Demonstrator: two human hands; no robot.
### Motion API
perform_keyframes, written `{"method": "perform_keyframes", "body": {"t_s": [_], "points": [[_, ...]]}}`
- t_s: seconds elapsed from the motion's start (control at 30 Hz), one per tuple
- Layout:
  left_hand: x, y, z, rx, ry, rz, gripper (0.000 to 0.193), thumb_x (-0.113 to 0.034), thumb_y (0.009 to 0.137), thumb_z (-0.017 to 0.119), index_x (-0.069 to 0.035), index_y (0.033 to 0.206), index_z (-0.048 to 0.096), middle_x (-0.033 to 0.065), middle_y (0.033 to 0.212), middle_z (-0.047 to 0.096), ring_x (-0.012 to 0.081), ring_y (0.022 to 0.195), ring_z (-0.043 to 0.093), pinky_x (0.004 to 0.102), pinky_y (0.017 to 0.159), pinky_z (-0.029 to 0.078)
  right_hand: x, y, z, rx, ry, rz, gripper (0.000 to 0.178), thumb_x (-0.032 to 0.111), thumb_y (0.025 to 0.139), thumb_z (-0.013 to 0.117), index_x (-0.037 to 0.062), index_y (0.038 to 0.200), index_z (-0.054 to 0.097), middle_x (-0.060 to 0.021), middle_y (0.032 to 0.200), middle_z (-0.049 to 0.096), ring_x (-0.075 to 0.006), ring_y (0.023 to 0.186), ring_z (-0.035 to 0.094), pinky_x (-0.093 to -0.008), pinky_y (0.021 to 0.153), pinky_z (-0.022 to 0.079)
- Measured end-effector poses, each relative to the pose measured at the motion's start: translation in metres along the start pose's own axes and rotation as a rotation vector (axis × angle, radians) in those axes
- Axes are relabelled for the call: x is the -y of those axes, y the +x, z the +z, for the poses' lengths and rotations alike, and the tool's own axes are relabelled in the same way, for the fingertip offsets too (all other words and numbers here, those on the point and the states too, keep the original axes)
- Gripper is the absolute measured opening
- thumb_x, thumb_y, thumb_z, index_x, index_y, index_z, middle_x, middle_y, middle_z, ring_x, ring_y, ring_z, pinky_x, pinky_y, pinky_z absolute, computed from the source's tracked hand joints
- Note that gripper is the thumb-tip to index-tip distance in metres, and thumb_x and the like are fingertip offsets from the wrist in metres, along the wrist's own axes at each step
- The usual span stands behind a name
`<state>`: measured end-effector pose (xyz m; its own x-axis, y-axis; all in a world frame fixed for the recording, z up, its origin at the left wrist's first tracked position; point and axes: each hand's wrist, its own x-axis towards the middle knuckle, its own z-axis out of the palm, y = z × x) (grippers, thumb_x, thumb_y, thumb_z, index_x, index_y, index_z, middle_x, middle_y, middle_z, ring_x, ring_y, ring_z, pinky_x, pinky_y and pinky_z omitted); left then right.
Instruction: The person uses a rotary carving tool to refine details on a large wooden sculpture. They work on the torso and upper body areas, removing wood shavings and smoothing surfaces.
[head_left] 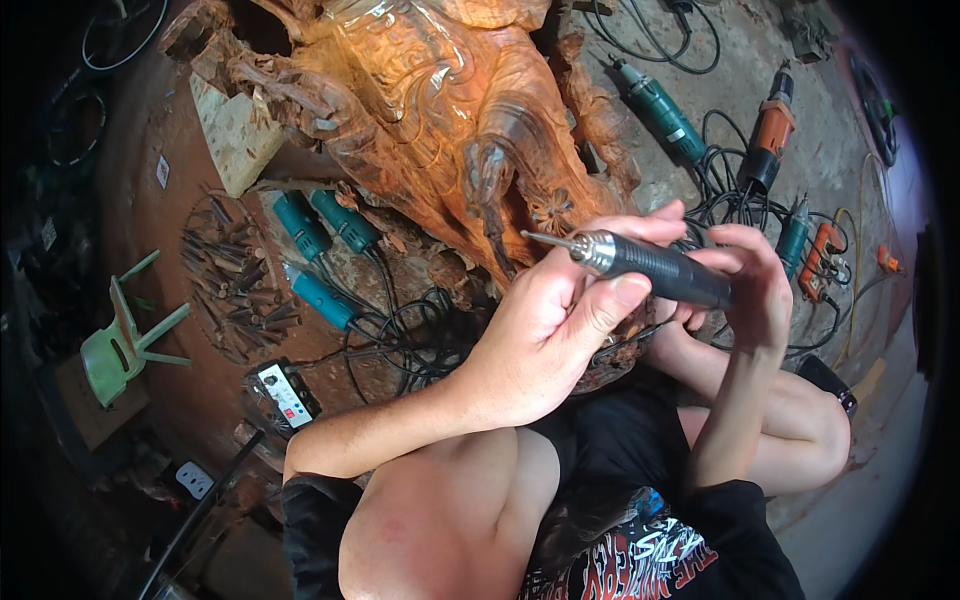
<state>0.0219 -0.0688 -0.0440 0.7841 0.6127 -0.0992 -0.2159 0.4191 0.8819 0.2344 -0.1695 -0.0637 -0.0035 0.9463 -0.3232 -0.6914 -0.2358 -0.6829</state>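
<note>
Clearly, both hands are on one slim dark handpiece [668,276], held just right of the centre of the frame. The left hand [545,315], its forearm coming in from the lower left, is closed around the front half: the thumb presses along the near side of the barrel, and the fingers pass behind it, some fingertips showing above. The right hand [757,285], rising from the lower right, is bent around the rear end, its fingers curved over the barrel; how firmly it presses cannot be told. The two hands are close together, with a short stretch of barrel showing between them.

The handpiece lies lengthwise across the view, its long axis sloping gently from upper left to lower right. Its silver collar [592,250] faces left, and the thin metal bit [546,239] points left and slightly up. Behind the bit, the lower end of a glossy orange-brown wood carving [450,110] fills the upper middle; whether they touch is unclear.

Teal power tools [665,115] and an orange-and-black one [771,130] lie at the upper right, among black cords. A pale green chair [112,350] sits at the far left.
</note>
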Motion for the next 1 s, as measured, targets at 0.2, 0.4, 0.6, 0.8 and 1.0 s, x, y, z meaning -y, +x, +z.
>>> {"method": "perform_keyframes", "body": {"t_s": [0.2, 0.4, 0.6, 0.8, 1.0], "points": [[-0.005, -0.004, 0.002, -0.059, 0.012, -0.086, 0.055, -0.04, 0.1, 0.036, 0.004, 0.133, 0.036, 0.0219, 0.139, 0.041, 0.0282, 0.131, 0.039, 0.0392, 0.109, 0.031, -0.008, 0.016, 0.051, 0.019, -1.142, -0.617, 0.047, 0.015, 0.069, 0.078, 0.0032, 0.113, 0.065, -0.0084, 0.08, 0.065, -0.0177, 0.065, 0.06, -0.0281, 0.06, 0.048], [-0.001, -0.01, 0.006, -0.102, -0.17, -0.233, 0.044, -0.028, 0.103, 0.03, 0.004, 0.132, 0.037, 0.0164, 0.133, 0.044, 0.0195, 0.124, 0.042, 0.0312, 0.104, 0.033, -0.02, 0.017, 0.046, -0.024, -1.216, -0.626, 0.047, 0.013, 0.069, 0.077, 0.0118, 0.115, 0.068, -0.0082, 0.077, 0.064, -0.015, 0.058, 0.058, -0.0263, 0.05, 0.045], [0.001, -0.01, 0.005, -0.128, -0.098, -0.231, 0.042, -0.027, 0.103, 0.03, 0.004, 0.13, 0.039, 0.0152, 0.129, 0.046, 0.019, 0.121, 0.044, 0.0309, 0.104, 0.034, -0.024, 0.019, 0.044, -0.038, -1.221, -0.64, 0.044, 0.012, 0.07, 0.076, 0.0101, 0.113, 0.068, -0.009, 0.078, 0.065, -0.0164, 0.061, 0.061, -0.0264, 0.052, 0.047], [-0.002, -0.006, 0.006, -0.15, -0.108, -0.257, 0.042, -0.027, 0.103, 0.03, 0.004, 0.13, 0.039, 0.013, 0.124, 0.049, 0.0172, 0.116, 0.047, 0.0294, 0.101, 0.037, -0.025, 0.02, 0.047, -0.069, -1.214, -0.635, 0.044, 0.011, 0.07, 0.076, 0.009, 0.113, 0.068, -0.0096, 0.079, 0.066, -0.0174, 0.063, 0.062, -0.0267, 0.054, 0.048], [-0.002, -0.007, 0.006, -0.155, -0.123, -0.261, 0.042, -0.029, 0.103, 0.03, 0.003, 0.13, 0.039, 0.0112, 0.122, 0.05, 0.0141, 0.113, 0.048, 0.0276, 0.097, 0.04, -0.026, 0.022, 0.044, -0.042, -1.168, -0.65, 0.045, 0.009, 0.07, 0.075, 0.008, 0.114, 0.067, -0.0094, 0.079, 0.066, -0.018, 0.063, 0.061, -0.0269, 0.055, 0.047]]}}
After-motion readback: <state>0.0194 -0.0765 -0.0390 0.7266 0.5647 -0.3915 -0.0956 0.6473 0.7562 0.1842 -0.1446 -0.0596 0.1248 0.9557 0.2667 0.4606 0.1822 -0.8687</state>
